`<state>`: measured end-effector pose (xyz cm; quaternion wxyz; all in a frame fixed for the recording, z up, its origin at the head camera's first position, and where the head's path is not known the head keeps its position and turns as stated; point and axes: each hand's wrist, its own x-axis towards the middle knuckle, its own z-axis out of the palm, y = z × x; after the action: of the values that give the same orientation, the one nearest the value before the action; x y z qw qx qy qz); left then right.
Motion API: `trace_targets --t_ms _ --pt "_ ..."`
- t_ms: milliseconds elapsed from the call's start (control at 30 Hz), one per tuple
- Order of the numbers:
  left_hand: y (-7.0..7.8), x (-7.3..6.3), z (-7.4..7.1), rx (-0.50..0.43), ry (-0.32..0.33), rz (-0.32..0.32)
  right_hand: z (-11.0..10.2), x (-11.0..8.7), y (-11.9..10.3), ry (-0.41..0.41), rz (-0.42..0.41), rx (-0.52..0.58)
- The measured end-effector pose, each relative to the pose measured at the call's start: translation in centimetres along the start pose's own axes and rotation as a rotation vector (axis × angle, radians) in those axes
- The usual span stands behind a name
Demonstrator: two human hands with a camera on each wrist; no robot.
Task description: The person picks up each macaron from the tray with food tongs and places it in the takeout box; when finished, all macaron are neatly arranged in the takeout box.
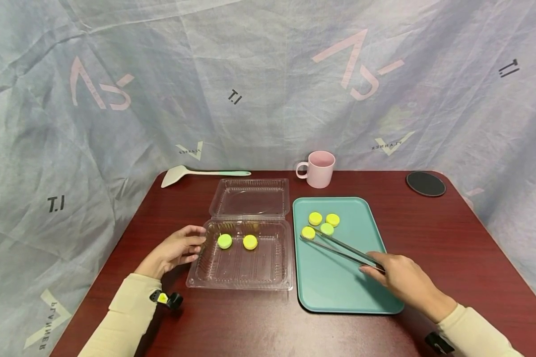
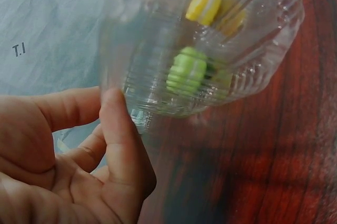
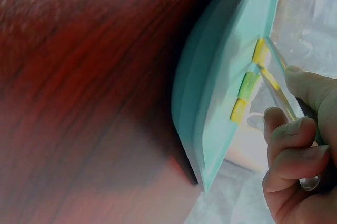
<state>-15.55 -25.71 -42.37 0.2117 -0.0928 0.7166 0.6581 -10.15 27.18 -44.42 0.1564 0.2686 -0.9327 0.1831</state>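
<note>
My right hand (image 1: 406,282) grips metal tongs (image 1: 346,250) over the teal tray (image 1: 348,287). The tongs' tips sit on either side of a yellow macaron (image 1: 308,232) at the tray's left; two more yellow macarons (image 1: 332,220) and a green macaron (image 1: 327,228) lie close by. To the left stands a clear plastic container (image 1: 241,282), its lid (image 1: 250,201) folded back. Inside it are a green macaron (image 1: 225,241) and a yellow macaron (image 1: 250,242). My left hand (image 1: 176,250) pinches the container's left rim between thumb and finger, as the left wrist view shows.
A pink mug (image 1: 320,170) stands at the back behind the tray. Along the back left lies a white spatula (image 1: 205,173) with a mint handle, and a black round coaster (image 1: 426,184) is at the back right. A cloth backdrop (image 1: 259,99) hangs behind the table.
</note>
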Motion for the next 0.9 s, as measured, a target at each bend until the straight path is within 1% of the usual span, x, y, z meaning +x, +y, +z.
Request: trace_targets --t_ms 533,733,900 --pt "-0.29 0.11 -0.05 -0.014 0.009 -0.005 -0.07 0.27 -0.16 0.030 -0.025 0.004" --pt "-0.24 0.20 -0.11 -0.015 0.012 0.002 -0.36 0.55 -0.26 0.023 -0.029 0.012" --pt "-0.25 0.20 -0.11 -0.015 0.012 0.000 -0.82 0.83 -0.44 0.041 -0.044 0.015"
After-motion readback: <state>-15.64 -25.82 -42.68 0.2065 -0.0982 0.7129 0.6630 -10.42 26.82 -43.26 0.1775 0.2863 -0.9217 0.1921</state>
